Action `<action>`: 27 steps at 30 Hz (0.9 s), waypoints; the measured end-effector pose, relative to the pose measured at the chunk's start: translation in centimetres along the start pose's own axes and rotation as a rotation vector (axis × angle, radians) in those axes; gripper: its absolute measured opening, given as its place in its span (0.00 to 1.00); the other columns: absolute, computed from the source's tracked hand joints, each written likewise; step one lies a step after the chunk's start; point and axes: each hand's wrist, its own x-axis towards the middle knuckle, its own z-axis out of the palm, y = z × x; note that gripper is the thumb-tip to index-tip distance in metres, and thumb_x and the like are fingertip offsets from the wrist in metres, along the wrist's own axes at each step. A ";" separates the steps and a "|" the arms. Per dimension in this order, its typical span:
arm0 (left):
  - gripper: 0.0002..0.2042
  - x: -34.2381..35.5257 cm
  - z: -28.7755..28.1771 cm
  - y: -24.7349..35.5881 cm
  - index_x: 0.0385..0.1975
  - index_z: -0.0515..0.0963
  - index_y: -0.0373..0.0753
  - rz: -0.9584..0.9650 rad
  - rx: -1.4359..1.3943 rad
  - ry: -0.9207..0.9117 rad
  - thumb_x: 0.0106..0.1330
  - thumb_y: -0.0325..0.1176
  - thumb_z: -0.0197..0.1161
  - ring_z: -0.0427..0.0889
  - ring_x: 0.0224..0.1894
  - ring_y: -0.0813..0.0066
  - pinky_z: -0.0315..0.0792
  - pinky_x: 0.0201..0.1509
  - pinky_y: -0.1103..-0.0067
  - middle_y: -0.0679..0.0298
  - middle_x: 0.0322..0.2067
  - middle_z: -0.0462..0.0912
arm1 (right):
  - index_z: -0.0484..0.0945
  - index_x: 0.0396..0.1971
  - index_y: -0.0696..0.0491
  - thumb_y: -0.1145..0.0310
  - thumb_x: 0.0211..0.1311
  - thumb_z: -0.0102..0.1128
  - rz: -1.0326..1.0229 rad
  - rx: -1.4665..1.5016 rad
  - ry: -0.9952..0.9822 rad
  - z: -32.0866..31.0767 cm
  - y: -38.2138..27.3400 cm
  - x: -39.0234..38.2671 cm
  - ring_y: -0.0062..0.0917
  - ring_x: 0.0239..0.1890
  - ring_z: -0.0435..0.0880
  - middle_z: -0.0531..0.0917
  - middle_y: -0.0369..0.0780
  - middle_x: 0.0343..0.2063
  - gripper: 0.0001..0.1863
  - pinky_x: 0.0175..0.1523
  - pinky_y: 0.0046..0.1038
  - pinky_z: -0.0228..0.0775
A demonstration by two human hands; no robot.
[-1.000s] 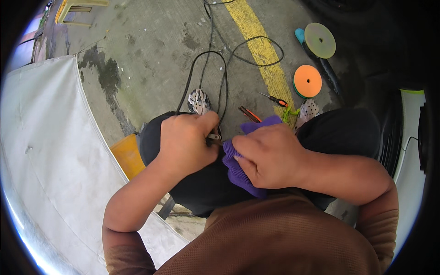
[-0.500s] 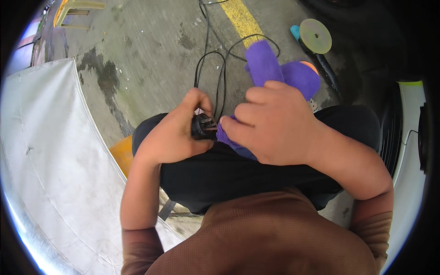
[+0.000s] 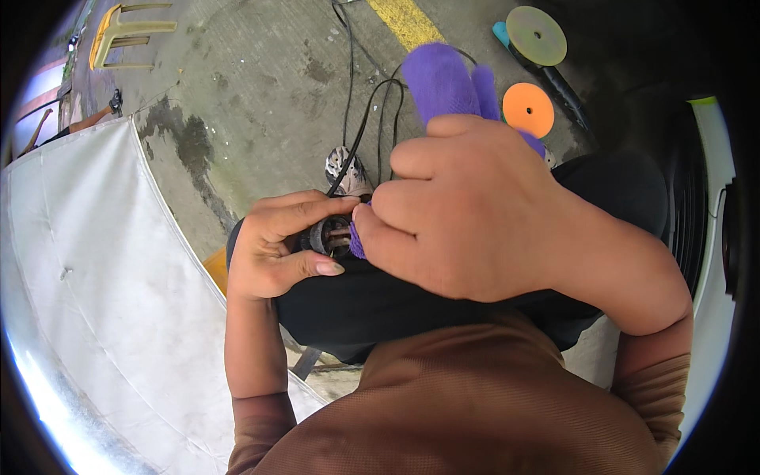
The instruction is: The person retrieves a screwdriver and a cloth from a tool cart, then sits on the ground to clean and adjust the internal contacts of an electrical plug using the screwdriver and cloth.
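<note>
Your left hand (image 3: 277, 249) was curled around a small dark round part (image 3: 328, 236) with a metal centre, thumb underneath and index finger laid over the top, so that hand was clenched on it. The part sat over your lap, at the left edge of your dark trousers (image 3: 412, 305), just beside the pale sheet panel (image 3: 103, 301) that ran along your left side. A black cable (image 3: 360, 134) rose from the part and ran away from you across the concrete floor (image 3: 261, 87); judging by that, the part's long axis pointed away from your body, toward the top of the view.

Immediately right of the part, your right hand (image 3: 467, 210) was closed on a purple cloth (image 3: 443, 83). A fold of the cloth showed at your fingertips (image 3: 368, 226), pressed against the right face of the part, while the loose end stuck up behind your knuckles. So the part lay to the left of your right fingers and touching them, and both hands were equally close to it; the left held it, the right worked on it through the cloth.

Farther right on the floor lay an orange disc (image 3: 528, 109) and a yellow-green disc (image 3: 537, 36) on a dark-handled tool (image 3: 566, 91), well apart from both hands.
</note>
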 end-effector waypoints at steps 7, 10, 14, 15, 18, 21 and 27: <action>0.30 -0.3 0.3 0.0 0.50 0.78 0.21 -0.047 -0.202 -0.047 0.60 0.46 0.66 0.85 0.41 0.59 0.75 0.49 0.74 0.49 0.39 0.86 | 0.76 0.13 0.51 0.72 0.46 0.68 -0.069 -0.018 -0.018 -0.3 0.1 0.7 0.22 0.19 0.68 0.66 0.30 0.14 0.10 0.25 0.28 0.58; 0.30 -0.6 0.5 0.5 0.50 0.78 0.19 -0.109 -0.295 -0.003 0.66 0.48 0.58 0.85 0.44 0.59 0.74 0.53 0.74 0.48 0.41 0.85 | 0.75 0.13 0.50 0.72 0.46 0.68 -0.072 0.008 0.014 -0.6 0.4 0.9 0.22 0.19 0.67 0.66 0.30 0.14 0.10 0.25 0.28 0.56; 0.27 -0.7 0.6 0.5 0.45 0.78 0.23 -0.173 -0.379 0.049 0.65 0.47 0.55 0.83 0.44 0.64 0.72 0.53 0.77 0.49 0.39 0.84 | 0.74 0.13 0.50 0.72 0.46 0.67 -0.075 0.011 0.044 -1.0 0.2 0.9 0.22 0.19 0.66 0.65 0.29 0.14 0.11 0.25 0.28 0.55; 0.26 -0.7 0.6 0.4 0.43 0.77 0.24 -0.176 -0.402 0.058 0.65 0.47 0.55 0.82 0.43 0.66 0.71 0.52 0.78 0.50 0.38 0.83 | 0.74 0.13 0.50 0.72 0.46 0.67 -0.075 0.009 0.051 -1.2 0.0 0.9 0.23 0.19 0.66 0.65 0.29 0.14 0.10 0.24 0.27 0.54; 0.23 -0.3 0.3 -0.4 0.39 0.74 0.29 -0.131 -0.444 0.087 0.64 0.49 0.55 0.79 0.38 0.70 0.69 0.46 0.80 0.52 0.33 0.81 | 0.77 0.16 0.50 0.72 0.45 0.68 -0.078 -0.058 0.100 -1.4 -0.3 0.8 0.23 0.19 0.65 0.66 0.29 0.15 0.07 0.24 0.27 0.53; 0.22 0.3 -0.1 -0.9 0.39 0.70 0.33 -0.024 -0.593 0.089 0.65 0.50 0.55 0.77 0.32 0.70 0.69 0.40 0.79 0.51 0.29 0.78 | 0.81 0.22 0.50 0.71 0.44 0.68 0.004 -0.077 0.098 -2.4 -0.2 0.6 0.25 0.19 0.67 0.68 0.30 0.15 0.04 0.23 0.28 0.54; 0.22 1.6 0.0 -1.0 0.44 0.69 0.32 0.190 -0.708 0.049 0.68 0.48 0.52 0.76 0.29 0.67 0.68 0.36 0.75 0.46 0.28 0.77 | 0.81 0.33 0.55 0.74 0.43 0.66 0.266 0.258 0.058 -3.3 0.6 0.6 0.32 0.22 0.77 0.77 0.37 0.20 0.13 0.26 0.30 0.66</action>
